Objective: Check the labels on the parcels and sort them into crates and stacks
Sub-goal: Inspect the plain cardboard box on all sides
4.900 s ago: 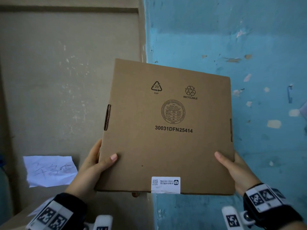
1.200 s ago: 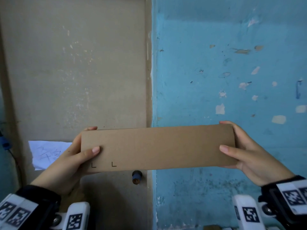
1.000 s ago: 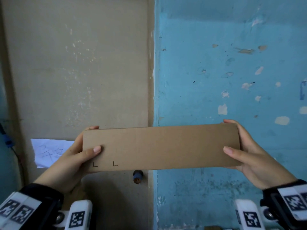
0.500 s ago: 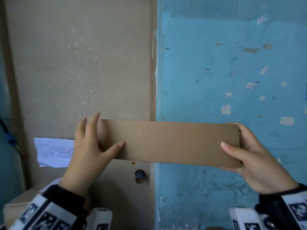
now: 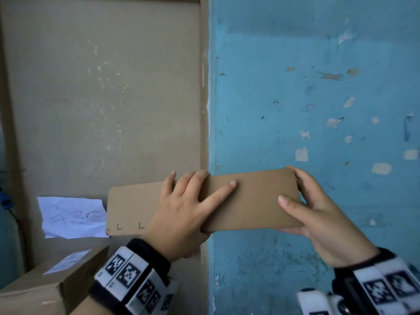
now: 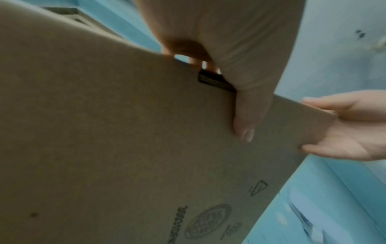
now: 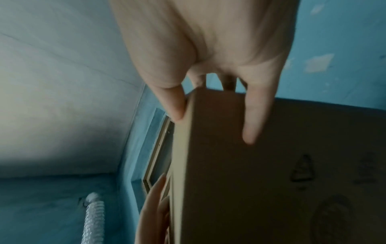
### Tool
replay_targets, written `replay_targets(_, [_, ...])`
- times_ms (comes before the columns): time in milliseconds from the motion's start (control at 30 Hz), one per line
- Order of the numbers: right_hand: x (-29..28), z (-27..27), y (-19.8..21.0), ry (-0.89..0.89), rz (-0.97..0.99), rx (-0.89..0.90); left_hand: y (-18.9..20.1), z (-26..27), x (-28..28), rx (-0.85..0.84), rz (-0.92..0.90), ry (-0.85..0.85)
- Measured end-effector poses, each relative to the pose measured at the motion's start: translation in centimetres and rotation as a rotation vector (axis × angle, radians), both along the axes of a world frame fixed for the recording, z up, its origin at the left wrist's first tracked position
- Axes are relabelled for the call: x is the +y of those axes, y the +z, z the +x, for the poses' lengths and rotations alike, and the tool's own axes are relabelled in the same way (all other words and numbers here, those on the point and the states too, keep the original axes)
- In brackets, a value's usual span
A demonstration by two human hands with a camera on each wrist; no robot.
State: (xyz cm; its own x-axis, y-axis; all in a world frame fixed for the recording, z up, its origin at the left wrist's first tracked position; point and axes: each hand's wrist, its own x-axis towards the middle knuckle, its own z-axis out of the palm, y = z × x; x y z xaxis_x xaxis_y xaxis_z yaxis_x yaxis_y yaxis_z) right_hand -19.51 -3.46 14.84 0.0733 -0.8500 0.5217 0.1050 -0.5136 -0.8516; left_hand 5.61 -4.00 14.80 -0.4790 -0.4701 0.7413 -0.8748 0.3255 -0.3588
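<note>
Head view: a flat cardboard parcel (image 5: 254, 201) is held edge-on in the air before the wall, its narrow side turned to the camera, presumably so that its faces can be turned and searched for a label. The right hand (image 5: 318, 214) clasps the right end, thumb laid on the near side and fingers wrapped behind. The left hand (image 5: 186, 212) is set near the middle, fingers spread over the top edge and thumb stretched along the near side, a placement judged to give leverage for rotating the parcel. Printed marks on the broad underside are shown in the left wrist view. No table is visible; behind stand a beige door panel (image 5: 102, 98) and a chipped blue wall (image 5: 318, 87). A handwritten paper note (image 5: 70, 217) is seen low left, above another labelled box (image 5: 45, 283).
</note>
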Motion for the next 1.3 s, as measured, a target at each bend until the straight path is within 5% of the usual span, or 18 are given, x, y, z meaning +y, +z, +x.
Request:
replay_targets(100, [-0.3,-0.8,0.2,0.087,-0.004,-0.148,0.4,1.3,-0.2,0.202,0.078,-0.059])
replay_targets(200, [-1.0,-2.3,-0.6,0.045,0.033,-0.284,1.4,3.6,0.5,0.599,0.193,-0.265])
replay_targets(367, [-2.9,-3.2,-3.2,-0.109,0.112,-0.283,2.3,6.8,0.8,1.205,0.357,-0.738])
replay_targets(467, [-3.3,-3.6,-4.3,-0.107,0.189,-0.244,2.2,7.6,0.9,1.415,0.385,-0.839])
replay_targets(800, [-3.4,-4.8,-2.3,0.024,0.219,-0.095,0.3,8.8,1.2,1.643,0.553,-0.806])
replay_targets(967, [-3.0,-5.0,-1.6,-0.032,0.066,-0.07,-0.3,8.9,1.1,1.622,0.663,-0.709])
replay_targets(1033, [-2.7,-5.2,-1.2,-0.042,-0.045,-0.03,0.1,9.0,1.2,1.612,0.571,-0.577])
replay_targets(1100, [-2.5,-5.2,-0.9,-0.124,-0.18,0.089,0.6,9.5,1.4,1.537,0.362,-0.466])
replay_targets(1167, [-2.1,-5.2,-0.8,-0.266,-0.312,0.287,1.4,9.6,2.4,1.487,0.242,-0.528])
replay_targets(1300, [-1.7,-4.2,-1.0,-0.637,-0.653,0.739,3.4,9.5,4.1,1.436,0.626,-0.656])
